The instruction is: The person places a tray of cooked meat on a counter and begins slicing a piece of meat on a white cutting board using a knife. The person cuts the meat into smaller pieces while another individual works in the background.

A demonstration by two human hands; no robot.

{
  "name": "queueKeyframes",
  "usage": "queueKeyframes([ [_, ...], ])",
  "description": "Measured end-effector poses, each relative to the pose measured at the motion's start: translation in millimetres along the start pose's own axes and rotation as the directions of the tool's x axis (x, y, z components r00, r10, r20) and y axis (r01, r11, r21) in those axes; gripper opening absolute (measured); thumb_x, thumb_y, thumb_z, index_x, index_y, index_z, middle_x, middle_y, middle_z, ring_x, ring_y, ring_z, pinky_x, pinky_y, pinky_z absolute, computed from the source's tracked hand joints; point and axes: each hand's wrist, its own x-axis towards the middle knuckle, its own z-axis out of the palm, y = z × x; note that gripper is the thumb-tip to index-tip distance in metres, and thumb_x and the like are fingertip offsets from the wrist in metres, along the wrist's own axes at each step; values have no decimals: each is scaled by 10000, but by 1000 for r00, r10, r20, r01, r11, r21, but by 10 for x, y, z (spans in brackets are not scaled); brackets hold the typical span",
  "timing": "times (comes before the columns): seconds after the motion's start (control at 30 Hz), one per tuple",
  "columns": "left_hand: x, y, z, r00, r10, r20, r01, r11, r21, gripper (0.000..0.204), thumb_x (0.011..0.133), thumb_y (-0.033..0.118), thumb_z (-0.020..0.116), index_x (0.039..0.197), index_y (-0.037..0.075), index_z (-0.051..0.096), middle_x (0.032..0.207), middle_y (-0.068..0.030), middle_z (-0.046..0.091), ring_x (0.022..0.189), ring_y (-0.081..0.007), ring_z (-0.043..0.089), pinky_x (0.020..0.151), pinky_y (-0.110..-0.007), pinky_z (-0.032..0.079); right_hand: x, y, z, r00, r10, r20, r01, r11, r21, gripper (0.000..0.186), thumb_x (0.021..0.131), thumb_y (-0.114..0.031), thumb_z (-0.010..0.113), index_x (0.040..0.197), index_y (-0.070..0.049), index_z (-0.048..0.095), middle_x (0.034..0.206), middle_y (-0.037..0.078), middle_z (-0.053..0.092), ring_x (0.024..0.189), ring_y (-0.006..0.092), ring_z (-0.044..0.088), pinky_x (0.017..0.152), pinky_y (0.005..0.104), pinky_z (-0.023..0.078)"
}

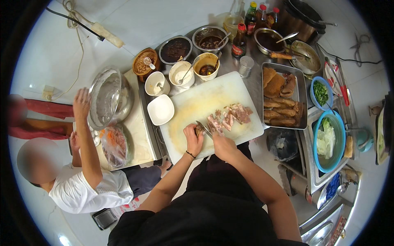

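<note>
A person in black works at a white cutting board [246,92], right hand [225,148] clamped around the handle of a knife [204,128], its fingers wrapped together. The left hand [194,140] has its fingers bent and drawn together on a dark piece of meat [199,130] at the near side of the board, just left of the blade, seemingly to keep it steady against the cut. How the thumb sits cannot be told.

Sliced meat [230,118] lies in a loose heap right of the knife, likely leaving the left side free for the hand that holds. A metal tray [284,67] of browned pieces stands just beyond the board's right edge, apparently within easy reach. A white square bowl [160,110] sits at the left edge, while cups and bowls of sauce [176,49] line the far side, presumably clear of the blade. Far right, lettuce [325,143] fills a blue basin [342,141]. At left, a co-worker in a white shirt [90,190] raises an arm beside a large metal bowl [95,100].
</note>
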Motion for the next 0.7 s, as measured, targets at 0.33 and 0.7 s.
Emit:
queueKeyframes([
  [0.33, -3, 24, 21, 1000, -4, -15, 4, 1000, 1, 337, 689, 12, 525, 1007, -19, 418, 1006, -193, 431, 948, -355, 368, 861, -422, 298, 338, -150, 179, 995, 100, -2, -100, 994, 46, 210, 750, -7, 473, 952, 41, 449, 872, 252, 597, 829, 365, 603, 708, 428, 480],
  [0.7, -16, -7, 22, 999, -20, -41, 21, 999, 24, 363, 699, 29, 521, 1038, -23, 402, 1022, -208, 414, 967, -360, 359, 876, -425, 292, 414, -36, 523, 989, 93, -118, -97, 995, -33, 193, 827, -90, 408, 1011, -32, 420, 893, 208, 618, 840, 340, 615, 734, 429, 481],
])
